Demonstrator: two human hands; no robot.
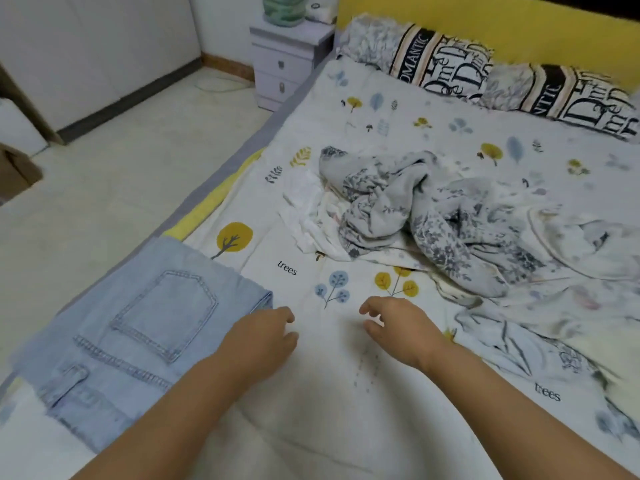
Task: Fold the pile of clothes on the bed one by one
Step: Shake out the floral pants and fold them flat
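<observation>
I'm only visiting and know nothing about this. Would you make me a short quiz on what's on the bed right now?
1. True or false: the left hand is gripping the folded jeans.
2. Which lies farther from the person: the jeans or the grey floral garment?
3. Fill in: both hands hover over the ____ between the jeans and the pile.

Key: 1 false, neither it nor the right hand holds anything; 2 the grey floral garment; 3 bedspread.

Folded jeans beside empty hands
</observation>
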